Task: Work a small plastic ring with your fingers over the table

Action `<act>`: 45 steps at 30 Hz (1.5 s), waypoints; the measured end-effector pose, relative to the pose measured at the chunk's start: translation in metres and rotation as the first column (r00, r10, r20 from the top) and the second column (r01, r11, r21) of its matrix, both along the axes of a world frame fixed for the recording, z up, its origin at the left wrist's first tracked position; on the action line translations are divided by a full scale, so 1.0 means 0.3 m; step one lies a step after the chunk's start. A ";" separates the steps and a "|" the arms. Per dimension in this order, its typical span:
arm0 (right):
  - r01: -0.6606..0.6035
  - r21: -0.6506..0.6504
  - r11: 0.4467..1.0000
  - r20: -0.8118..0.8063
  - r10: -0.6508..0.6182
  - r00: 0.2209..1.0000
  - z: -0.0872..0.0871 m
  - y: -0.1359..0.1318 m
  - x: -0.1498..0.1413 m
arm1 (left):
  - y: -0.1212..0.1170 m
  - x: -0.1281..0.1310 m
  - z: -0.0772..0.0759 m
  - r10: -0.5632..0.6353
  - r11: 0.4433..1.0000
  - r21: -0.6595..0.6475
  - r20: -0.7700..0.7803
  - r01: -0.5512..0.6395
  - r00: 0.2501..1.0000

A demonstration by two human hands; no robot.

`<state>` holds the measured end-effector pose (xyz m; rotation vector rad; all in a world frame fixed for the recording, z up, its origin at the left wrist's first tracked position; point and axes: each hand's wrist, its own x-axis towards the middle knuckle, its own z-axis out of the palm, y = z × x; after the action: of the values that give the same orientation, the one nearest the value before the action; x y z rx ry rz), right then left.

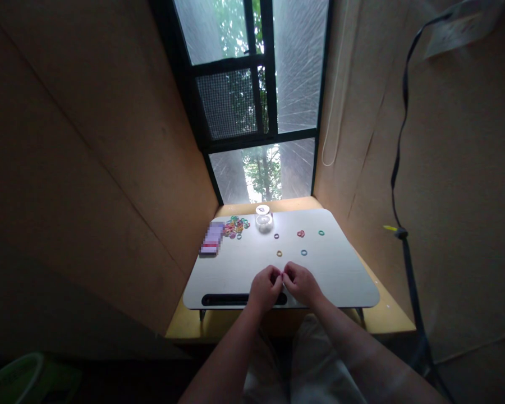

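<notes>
Over the near edge of a small white lap table [340,269], my left hand [264,289] and my right hand [301,282] meet with their fingers curled. Both pinch a tiny pink band [281,274] between the fingertips. A pile of small coloured rubber bands [235,226] lies at the table's far left. Several single bands are scattered across the middle, among them a blue one [303,252], an orange one [279,253], a red one [300,233] and a green one [321,232].
A small clear jar [264,221] with a white lid [262,209] behind it stands at the back of the table. A blurred purple box [211,238] lies at the left. Brown walls close in on both sides, a window is ahead, and a black cable [399,146] hangs at the right.
</notes>
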<state>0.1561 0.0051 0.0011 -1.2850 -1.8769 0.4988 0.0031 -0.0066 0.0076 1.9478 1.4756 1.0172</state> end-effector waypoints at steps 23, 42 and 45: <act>-0.007 0.000 1.000 0.009 0.007 1.000 0.004 0.002 0.001 | -0.002 0.003 0.004 0.001 1.000 0.005 0.007 -0.001 1.000; -0.006 -0.006 1.000 0.018 0.006 1.000 0.005 0.000 0.002 | 0.000 0.002 -0.002 0.003 1.000 0.006 0.003 -0.003 1.000; -0.001 0.004 1.000 0.016 0.000 1.000 0.004 0.001 0.001 | 0.000 0.002 -0.001 0.003 1.000 0.001 0.010 -0.003 1.000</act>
<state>0.1565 0.0052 0.0023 -1.2898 -1.8909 0.4861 0.0038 -0.0065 0.0073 1.9385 1.4735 1.0279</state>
